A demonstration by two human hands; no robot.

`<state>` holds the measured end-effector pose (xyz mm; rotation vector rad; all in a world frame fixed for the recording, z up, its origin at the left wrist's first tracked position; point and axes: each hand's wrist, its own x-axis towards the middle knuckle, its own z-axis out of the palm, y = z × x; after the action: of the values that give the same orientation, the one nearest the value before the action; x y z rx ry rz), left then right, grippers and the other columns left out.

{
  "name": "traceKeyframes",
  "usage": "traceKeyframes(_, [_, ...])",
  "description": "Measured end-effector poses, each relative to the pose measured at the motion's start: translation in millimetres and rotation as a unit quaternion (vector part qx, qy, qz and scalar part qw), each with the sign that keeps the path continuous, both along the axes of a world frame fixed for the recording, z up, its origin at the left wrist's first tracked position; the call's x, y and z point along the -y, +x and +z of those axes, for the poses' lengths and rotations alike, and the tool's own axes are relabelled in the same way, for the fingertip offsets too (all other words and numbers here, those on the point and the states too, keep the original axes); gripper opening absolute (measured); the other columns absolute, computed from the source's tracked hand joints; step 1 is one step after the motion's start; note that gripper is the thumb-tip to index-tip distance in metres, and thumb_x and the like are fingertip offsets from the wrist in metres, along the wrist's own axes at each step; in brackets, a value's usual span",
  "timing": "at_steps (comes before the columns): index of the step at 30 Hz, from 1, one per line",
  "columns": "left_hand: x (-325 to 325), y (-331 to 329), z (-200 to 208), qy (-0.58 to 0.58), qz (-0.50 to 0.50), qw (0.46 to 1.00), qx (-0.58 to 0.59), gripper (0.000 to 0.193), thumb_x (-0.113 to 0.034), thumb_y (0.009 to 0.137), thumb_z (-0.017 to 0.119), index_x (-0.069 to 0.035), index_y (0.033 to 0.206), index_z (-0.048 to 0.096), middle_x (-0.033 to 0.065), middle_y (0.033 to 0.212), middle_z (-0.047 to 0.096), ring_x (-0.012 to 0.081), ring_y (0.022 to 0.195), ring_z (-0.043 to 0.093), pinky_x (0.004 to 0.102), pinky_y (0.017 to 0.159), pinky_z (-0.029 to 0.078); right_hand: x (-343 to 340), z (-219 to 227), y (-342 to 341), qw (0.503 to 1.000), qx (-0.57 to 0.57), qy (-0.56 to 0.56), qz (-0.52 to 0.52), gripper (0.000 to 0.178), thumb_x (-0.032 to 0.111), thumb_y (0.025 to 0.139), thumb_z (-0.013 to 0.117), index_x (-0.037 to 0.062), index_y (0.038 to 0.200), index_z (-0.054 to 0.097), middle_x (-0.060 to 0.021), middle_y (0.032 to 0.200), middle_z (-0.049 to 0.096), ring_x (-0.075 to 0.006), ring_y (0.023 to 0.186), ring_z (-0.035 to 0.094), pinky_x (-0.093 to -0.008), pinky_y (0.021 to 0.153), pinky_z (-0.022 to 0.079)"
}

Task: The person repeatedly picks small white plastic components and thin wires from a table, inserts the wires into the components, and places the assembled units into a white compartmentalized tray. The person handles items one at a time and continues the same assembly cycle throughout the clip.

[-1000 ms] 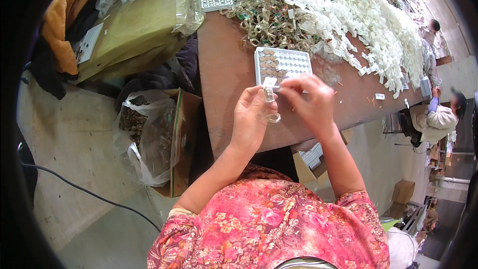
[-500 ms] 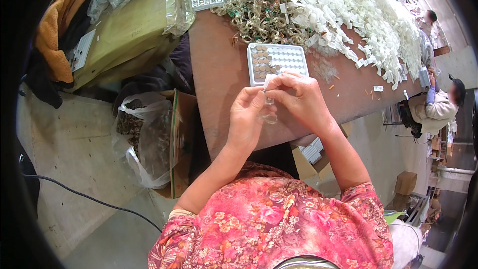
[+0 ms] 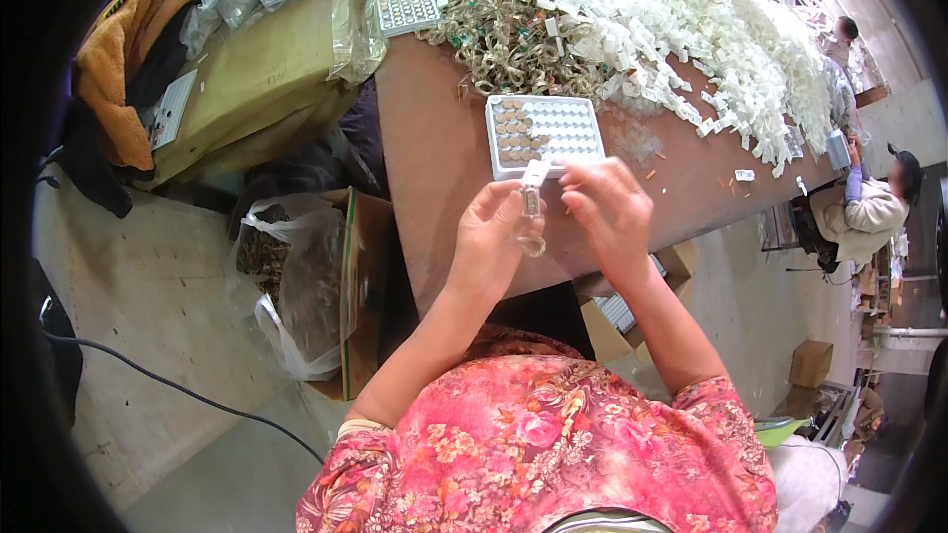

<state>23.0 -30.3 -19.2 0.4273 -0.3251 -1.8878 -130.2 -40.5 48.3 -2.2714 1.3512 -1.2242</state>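
Small clear plastic piece [image 3: 531,199], oblong with a brownish insert: pinched by left hand [image 3: 491,242] fingers, right hand [image 3: 609,212] fingertips closed beside its top, just below white gridded tray [image 3: 543,133]. Tray is partly filled with brown discs, on a brown table [image 3: 434,148]. Heaped white plastic strips [image 3: 711,49] lie beyond the tray.

I see a long brown bench [image 3: 434,168] with a great heap of white plastic pieces [image 3: 691,30] along its far side and a tangle of brownish loops [image 3: 504,35] beside it. A second white grid tray [image 3: 408,6] lies near the bench's far-left corner. Left of the bench stands an open cardboard box [image 3: 360,286] holding a clear plastic bag [image 3: 286,286]. An orange garment [image 3: 118,49] lies on yellowish boxes [image 3: 257,89]. A black cable [image 3: 168,385] crosses the concrete floor [image 3: 148,316]. Another person [image 3: 869,202] sits far right.
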Motion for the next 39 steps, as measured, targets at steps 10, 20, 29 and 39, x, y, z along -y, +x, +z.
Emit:
traceKeyframes(10, [-12, -1, 13, 0.005, -0.092, 0.994, -0.052, 0.021, -0.02, 0.096, 0.059, -0.006, 0.112, 0.059, 0.001, 0.096, 0.063, 0.0087, 0.079, 0.059, 0.0233, 0.069, 0.048, -13, -7, 8, 0.996, 0.025, -0.09, -0.012, 0.016, 0.002, 0.075, 0.071, 0.0059, 0.09, 0.07, -0.0069, 0.081, 0.065, -0.0202, 0.069, 0.064, -0.0306, 0.062, 0.053])
traceKeyframes(20, [-16, 5, 19, 0.02, -0.128, 0.989, -0.076, 0.03, -0.028, 0.099, 0.053, -0.007, 0.119, 0.058, 0.0035, 0.109, 0.062, 0.0132, 0.096, 0.06, 0.0311, 0.084, 0.048, -7, 1, -9, 0.982, -0.037, -0.097, 0.158, 0.028, 0.01, 0.073, 0.074, 0.0055, 0.1, 0.068, -0.0061, 0.094, 0.065, -0.0229, 0.079, 0.067, -0.0327, 0.069, 0.056])
traceKeyframes(29, [-20, -3, 15, 0.134, -0.133, 0.976, -0.106, 0.031, -0.024, 0.098, 0.054, -0.006, 0.123, 0.051, 0.0055, 0.117, 0.059, 0.0191, 0.112, 0.055, 0.0442, 0.105, 0.041, -5, -9, -11, 0.968, -0.141, -0.166, 0.125, 0.029, 0.01, 0.071, 0.072, 0.0044, 0.099, 0.064, -0.0048, 0.089, 0.062, -0.0214, 0.074, 0.065, -0.0328, 0.064, 0.055])
traceKeyframes(39, [-23, -12, 14, 0.127, -0.181, 0.962, -0.16, 0.029, -0.024, 0.099, 0.053, -0.006, 0.122, 0.052, 0.0066, 0.117, 0.059, 0.0212, 0.112, 0.056, 0.0456, 0.103, 0.043, -14, -12, -15, 0.981, -0.085, -0.149, 0.094, 0.026, 0.008, 0.071, 0.071, 0.0034, 0.096, 0.066, -0.0058, 0.083, 0.061, -0.0223, 0.068, 0.064, -0.0328, 0.061, 0.053])
